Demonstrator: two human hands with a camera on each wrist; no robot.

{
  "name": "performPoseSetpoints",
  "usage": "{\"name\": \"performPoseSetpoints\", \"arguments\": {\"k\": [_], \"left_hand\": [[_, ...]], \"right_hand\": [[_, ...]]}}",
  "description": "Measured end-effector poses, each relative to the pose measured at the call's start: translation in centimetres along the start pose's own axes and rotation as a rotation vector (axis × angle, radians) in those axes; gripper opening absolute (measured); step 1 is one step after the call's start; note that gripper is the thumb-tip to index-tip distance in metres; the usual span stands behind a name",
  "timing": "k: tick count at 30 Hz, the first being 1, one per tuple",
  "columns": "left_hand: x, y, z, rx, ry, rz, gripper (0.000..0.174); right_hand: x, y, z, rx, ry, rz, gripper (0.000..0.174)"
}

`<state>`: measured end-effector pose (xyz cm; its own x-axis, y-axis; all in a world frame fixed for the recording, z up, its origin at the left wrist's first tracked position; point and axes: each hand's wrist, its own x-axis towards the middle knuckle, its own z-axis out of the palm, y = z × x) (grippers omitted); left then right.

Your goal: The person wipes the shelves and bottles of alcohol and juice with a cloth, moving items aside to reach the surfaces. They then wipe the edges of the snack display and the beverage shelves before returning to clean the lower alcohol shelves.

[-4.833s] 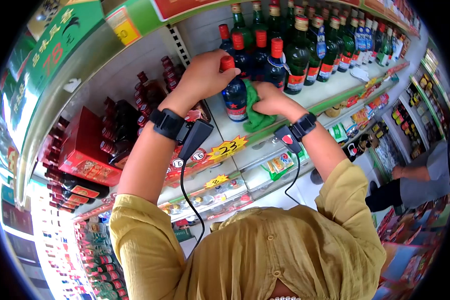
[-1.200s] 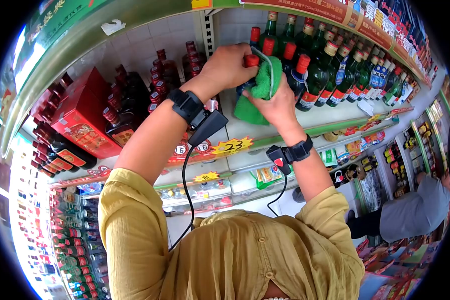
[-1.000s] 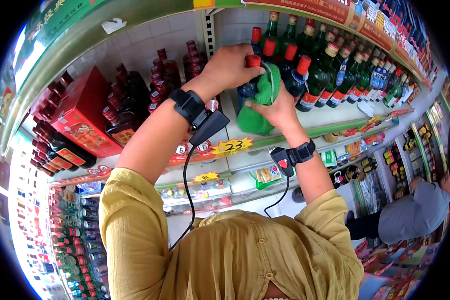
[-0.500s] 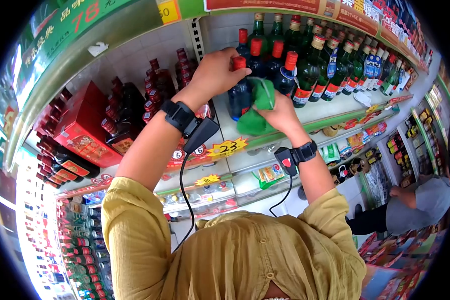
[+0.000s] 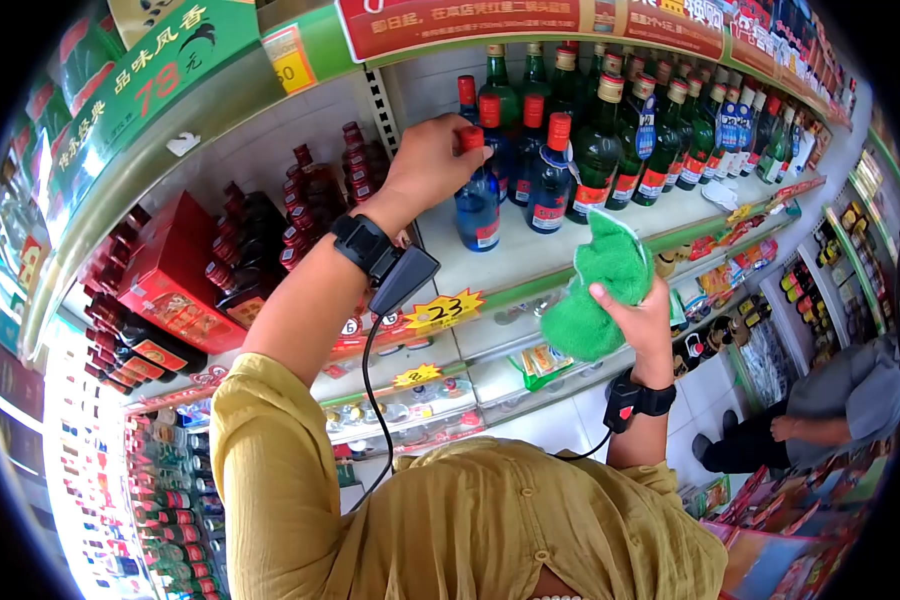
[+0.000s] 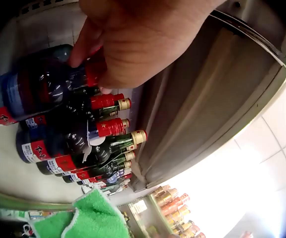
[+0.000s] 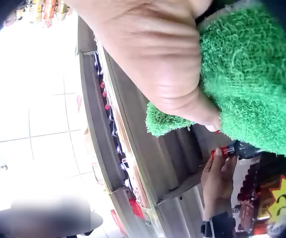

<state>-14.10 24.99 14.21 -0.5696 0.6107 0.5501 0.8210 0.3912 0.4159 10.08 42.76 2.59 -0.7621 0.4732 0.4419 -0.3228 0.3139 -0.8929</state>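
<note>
My left hand [image 5: 425,172] grips the red cap of a blue glass liquor bottle [image 5: 478,215] standing near the front of the shelf [image 5: 515,262]. In the left wrist view the thumb and fingers pinch that red cap [image 6: 94,73]. My right hand [image 5: 642,318] holds a bunched green cloth [image 5: 610,268] in front of the shelf edge, apart from the bottle. Close up in the right wrist view, the thumb presses on the cloth [image 7: 252,79]; the other fingers are mostly hidden. Another blue bottle [image 5: 550,190] with a tag at its neck stands to the right.
Rows of green bottles [image 5: 598,150] fill the shelf's right part. A red box [image 5: 182,262] and dark bottles stand at left. A yellow price tag [image 5: 445,309] hangs on the shelf edge. Another person [image 5: 820,412] is at the far right.
The right hand, with the green cloth, has moved away from the bottle, down and to the right. Earlier the cloth lay against the bottle's side. The left hand keeps gripping the cap.
</note>
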Motion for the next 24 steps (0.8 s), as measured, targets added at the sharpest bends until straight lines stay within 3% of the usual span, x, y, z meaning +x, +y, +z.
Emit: {"name": "performPoseSetpoints", "arguments": {"k": [5,8,14,24], "left_hand": [[0.9,1.4,1.4,-0.014,0.017,0.002,0.035],[1.5,2.3,1.7,0.047,-0.010,0.039,0.044],[2.6,1.8,3.2,0.073,0.008,0.036,0.045],[2.7,1.2,3.5,-0.133,-0.056,-0.045,0.051]], "right_hand": [[-0.4,0.8,-1.5,0.067,0.086,0.076,0.034],[-0.7,1.0,-2.2,0.087,0.093,0.089,0.033],[-1.4,1.6,-3.1,0.048,0.103,0.090,0.032],[-1.7,2.8,-3.8,0.124,0.082,0.101,0.032]]}}
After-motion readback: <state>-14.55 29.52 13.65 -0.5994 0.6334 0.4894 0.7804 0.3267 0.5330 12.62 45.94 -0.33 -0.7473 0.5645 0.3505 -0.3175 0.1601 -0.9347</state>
